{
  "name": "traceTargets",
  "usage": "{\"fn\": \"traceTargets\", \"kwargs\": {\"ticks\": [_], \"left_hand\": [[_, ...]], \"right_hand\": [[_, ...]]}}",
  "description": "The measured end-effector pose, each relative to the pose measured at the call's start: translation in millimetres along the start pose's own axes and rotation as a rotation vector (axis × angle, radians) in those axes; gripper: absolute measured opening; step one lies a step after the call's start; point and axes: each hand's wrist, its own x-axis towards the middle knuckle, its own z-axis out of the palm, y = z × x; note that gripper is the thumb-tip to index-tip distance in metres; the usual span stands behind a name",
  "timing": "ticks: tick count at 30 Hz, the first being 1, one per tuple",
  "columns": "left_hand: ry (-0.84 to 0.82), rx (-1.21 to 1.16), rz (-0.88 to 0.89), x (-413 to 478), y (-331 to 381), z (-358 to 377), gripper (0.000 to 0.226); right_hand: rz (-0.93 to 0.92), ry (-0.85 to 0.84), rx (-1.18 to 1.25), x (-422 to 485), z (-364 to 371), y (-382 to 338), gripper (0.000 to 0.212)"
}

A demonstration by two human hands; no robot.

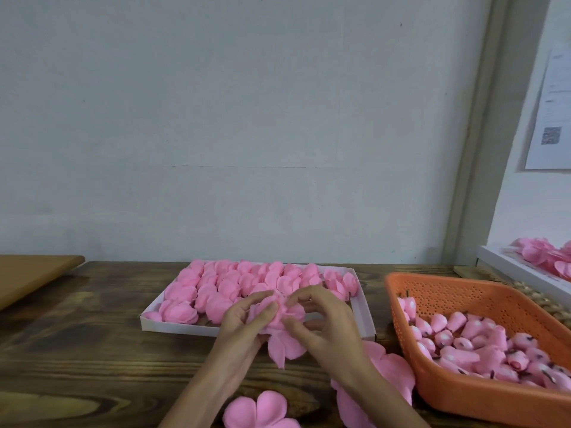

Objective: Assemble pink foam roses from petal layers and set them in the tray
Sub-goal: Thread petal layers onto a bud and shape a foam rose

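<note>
Both hands hold one half-built pink foam rose (285, 332) just above the table, in front of the white tray (364, 319). My left hand (247, 322) grips its left side, thumb pressed on the petals. My right hand (324, 322) pinches the right side and top. A loose petal hangs down from the rose. The tray holds several finished pink roses (234, 285) in rows. Loose petal layers lie on the table near me: one (259, 412) at the front, a stack (386, 375) under my right wrist.
An orange perforated basket (463, 291) at right holds several pink rose buds (482, 344). A second white tray (519, 270) with pink petals sits at the far right. A brown board (27, 273) lies at the left. The dark wooden table (92, 350) meets a grey wall.
</note>
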Motion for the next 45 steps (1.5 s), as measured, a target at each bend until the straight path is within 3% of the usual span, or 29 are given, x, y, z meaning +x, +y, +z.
{"fn": "traceTargets", "kwargs": {"ticks": [13,19,22,27,32,40,45], "left_hand": [[0.106,0.116,0.094,-2.1,1.3,3.4,0.041],[0.095,0.075,0.037,-4.6,1.6,5.5,0.069],[0.071,0.043,-0.007,-4.5,-0.3,4.6,0.068],[0.002,0.031,-0.034,-5.7,1.7,7.2,0.078],[-0.070,0.048,-0.018,-6.5,4.0,9.0,0.071],[-0.062,0.197,0.004,-7.2,2.7,9.3,0.048],[-0.122,0.171,-0.029,-6.1,2.4,9.6,0.055]], "right_hand": [[0.020,-0.095,0.050,-2.4,1.2,-7.3,0.009],[0.037,-0.064,0.074,-0.8,1.8,-6.7,0.016],[0.056,-0.032,0.108,-0.4,1.3,-4.8,0.018],[0.121,-0.012,0.195,0.8,-1.3,-4.9,0.043],[0.060,-0.002,0.093,2.4,-0.6,-2.8,0.036],[-0.009,-0.084,-0.245,-3.0,-1.7,1.8,0.051],[0.058,-0.015,-0.189,-1.3,-4.6,3.8,0.030]]}}
